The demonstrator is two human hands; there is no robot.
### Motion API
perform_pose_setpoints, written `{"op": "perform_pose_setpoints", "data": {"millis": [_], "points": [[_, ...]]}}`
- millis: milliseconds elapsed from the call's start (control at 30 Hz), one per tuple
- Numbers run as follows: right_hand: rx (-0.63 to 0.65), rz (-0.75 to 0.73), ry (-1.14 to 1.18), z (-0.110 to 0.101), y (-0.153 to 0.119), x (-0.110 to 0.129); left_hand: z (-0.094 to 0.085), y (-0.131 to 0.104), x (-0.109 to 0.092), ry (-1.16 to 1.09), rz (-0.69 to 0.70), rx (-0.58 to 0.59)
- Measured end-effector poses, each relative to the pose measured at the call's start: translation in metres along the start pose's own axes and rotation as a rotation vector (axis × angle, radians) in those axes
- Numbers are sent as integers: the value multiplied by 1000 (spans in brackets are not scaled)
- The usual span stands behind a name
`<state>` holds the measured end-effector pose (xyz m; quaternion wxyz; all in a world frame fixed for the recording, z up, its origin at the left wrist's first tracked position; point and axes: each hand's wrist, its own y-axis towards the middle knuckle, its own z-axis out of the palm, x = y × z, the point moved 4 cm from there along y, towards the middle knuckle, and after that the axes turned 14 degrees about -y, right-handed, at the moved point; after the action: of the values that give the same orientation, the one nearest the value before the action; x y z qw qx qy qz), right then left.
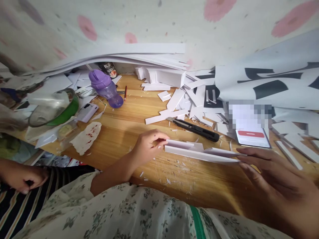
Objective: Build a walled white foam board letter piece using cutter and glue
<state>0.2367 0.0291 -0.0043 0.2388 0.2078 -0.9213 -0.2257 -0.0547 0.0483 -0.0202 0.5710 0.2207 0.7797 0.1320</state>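
A long, narrow assembly of white board strips (199,154) stands on edge on the wooden table in front of me. Its left end is pinched between the thumb and fingers of my left hand (149,144). The thumb and fingers of my right hand (281,181) grip its right end. Upright pieces run along its back side, with gaps between them. Just behind it lies a black utility knife (196,128), its blade pointing left. Small white shavings (168,181) are scattered on the wood near my hands.
White board offcuts (176,99) pile up behind the knife, near a folded white board piece (165,77). A phone (253,132) lies at right. Leftward are a purple bottle (107,88), a pencil (125,93) and a green bowl (62,114). Another person's hand (23,176) rests at far left.
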Motion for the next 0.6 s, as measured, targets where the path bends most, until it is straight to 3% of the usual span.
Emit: {"op": "perform_pose_setpoints", "data": {"millis": [267, 600], "points": [[7, -79, 41, 4, 2, -3, 0, 1, -3, 68, 26, 47], [53, -43, 69, 4, 5, -5, -4, 5, -7, 58, -28, 45]]}}
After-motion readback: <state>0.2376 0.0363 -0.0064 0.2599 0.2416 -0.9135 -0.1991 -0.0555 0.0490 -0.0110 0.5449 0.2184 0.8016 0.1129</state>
